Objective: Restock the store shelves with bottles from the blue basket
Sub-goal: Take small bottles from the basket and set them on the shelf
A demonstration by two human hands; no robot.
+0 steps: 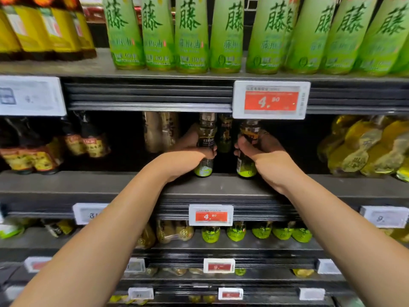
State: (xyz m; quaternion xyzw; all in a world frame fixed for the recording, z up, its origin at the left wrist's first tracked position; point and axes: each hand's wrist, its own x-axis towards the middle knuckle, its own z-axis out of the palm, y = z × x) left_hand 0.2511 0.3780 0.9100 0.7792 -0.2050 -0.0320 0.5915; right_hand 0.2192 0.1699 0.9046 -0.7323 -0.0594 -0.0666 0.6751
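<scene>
Both my arms reach into the middle shelf [110, 185]. My left hand [190, 149] is wrapped around a small dark bottle with a green base [204, 138], which stands upright at the shelf's front. My right hand [263, 149] grips a second small bottle of the same kind [246, 169], a short gap to the right of the first. Another similar bottle [224, 134] stands behind, between the two. The blue basket is out of view.
Tall green-labelled bottles [190, 34] line the shelf above, with yellow-labelled dark ones [44, 29] to their left. On the middle shelf are dark sauce bottles [33, 156] at left and yellow oil bottles [365, 149] at right. A red price tag [271, 100] hangs over the hands. Lower shelves hold small green bottles [261, 233].
</scene>
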